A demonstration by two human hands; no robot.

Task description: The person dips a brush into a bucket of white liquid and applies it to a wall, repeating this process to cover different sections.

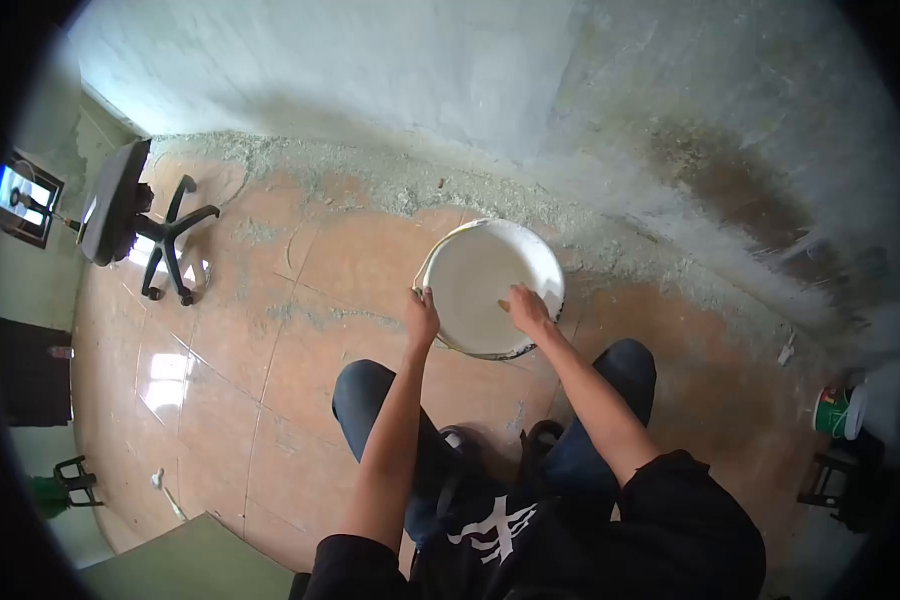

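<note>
A round white bucket [545, 262] stands on the floor between my knees, close to the wall. Pale, smooth material [470, 300] lies inside it. My left hand [422, 316] is closed on the bucket's left rim, where a thin handle also runs along the edge. Over the right part of the bucket's opening, my right hand [530, 309] is closed with the fingers pointing inward. A small brown piece shows at those fingertips; what it belongs to is hidden.
Scraped debris [400, 190] lines the base of the bare wall [450, 80]. An office chair [120, 205] lies tipped at the left. A green-and-white bucket [836, 412] and a dark stool [825, 480] are at the right. A greenish panel [195, 565] is at lower left.
</note>
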